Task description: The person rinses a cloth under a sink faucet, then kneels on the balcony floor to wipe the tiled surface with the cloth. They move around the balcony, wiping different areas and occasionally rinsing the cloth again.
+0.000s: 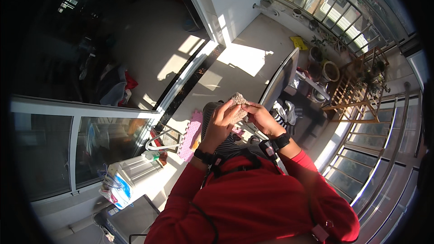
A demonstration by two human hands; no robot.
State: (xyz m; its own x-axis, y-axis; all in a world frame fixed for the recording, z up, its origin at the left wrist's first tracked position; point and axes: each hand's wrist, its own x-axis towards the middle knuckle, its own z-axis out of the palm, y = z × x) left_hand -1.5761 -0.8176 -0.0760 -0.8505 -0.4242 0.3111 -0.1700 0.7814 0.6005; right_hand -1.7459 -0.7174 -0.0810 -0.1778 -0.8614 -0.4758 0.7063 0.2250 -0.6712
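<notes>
A small, light brown, fuzzy piece of fabric or knitting point(238, 108) is held up in front of my body in the sunlight. My left hand point(222, 122) grips its left side, with the fingers laid over its face. At its right edge, my right hand point(260, 117) pinches it between thumb and fingers. Dark devices are strapped to both wrists. Below the hands lie my striped trouser legs point(212, 117). The underside of the fabric is hidden.
Pink foam mat point(190, 135) and a metal-framed stool point(162, 147) are at left, near a white cabinet point(135, 176). A mesh-backed chair or panel point(279, 78) stands at right, beside striped cloth point(288, 113). Beyond are flowerpots point(330, 71) and a wooden rack point(359, 108). A sliding-door track point(184, 81) crosses the floor.
</notes>
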